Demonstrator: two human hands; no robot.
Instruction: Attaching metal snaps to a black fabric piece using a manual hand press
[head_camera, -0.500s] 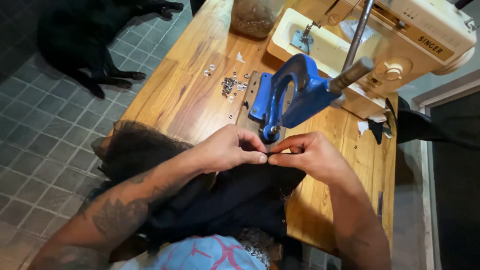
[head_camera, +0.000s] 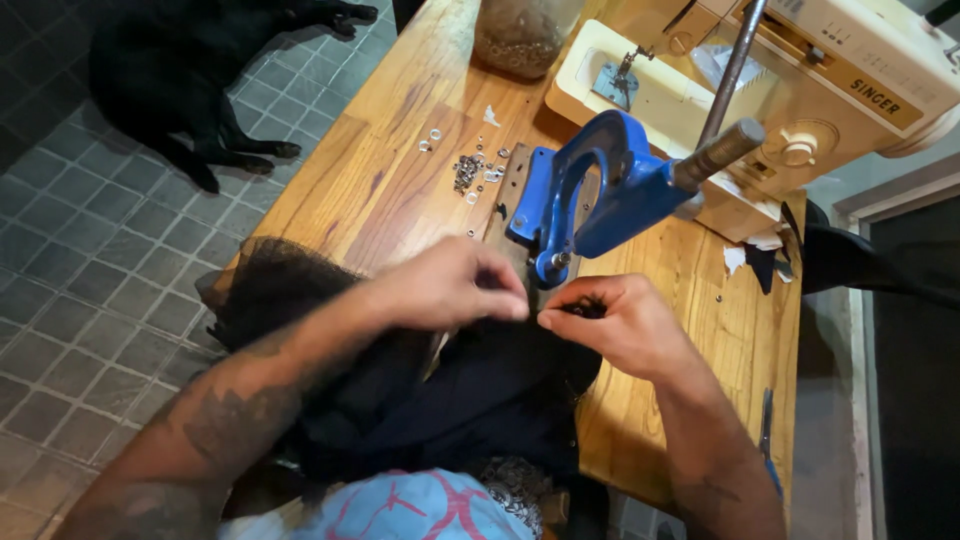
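Black fabric (head_camera: 480, 390) pinched between left hand (head_camera: 455, 285) and right hand (head_camera: 610, 320) fingers, blue press (head_camera: 600, 195) at twelve o'clock on wooden surface (head_camera: 390, 170); tiled floor (head_camera: 90, 270) at nine.

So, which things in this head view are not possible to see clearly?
- What the fingertips pinch: hidden by the left hand and right hand, dark against the black fabric.
- The blue press: its die tip is partly behind the hands.
- The small metal pieces on the wooden table: too small to tell their kind.
- The sewing machine: cut off by the top edge.
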